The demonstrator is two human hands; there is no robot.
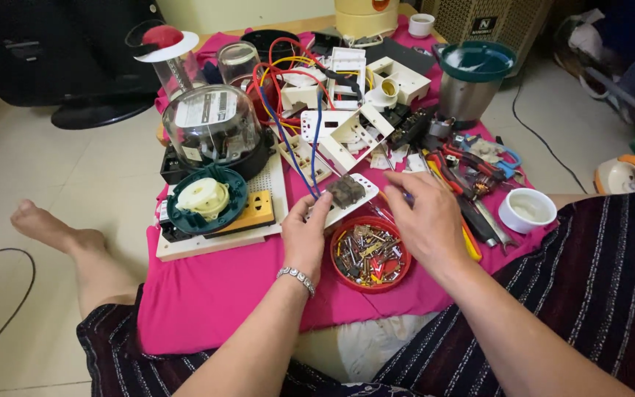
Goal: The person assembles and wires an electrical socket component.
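White switch plate (353,192) with dark block on top, tilted, wired, above red bowl's far rim.

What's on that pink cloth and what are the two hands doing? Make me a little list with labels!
Place: low table with a pink cloth, on a tiled floor
Left hand: holds the edge of a white switch plate
Right hand: holds a tool at the same plate; the tool is mostly hidden
Wires: blue wires run from the plate to the back
In front of the hands: red bowl full of small metal parts
Left side: glass-domed meter
Right side: pliers, small white cup
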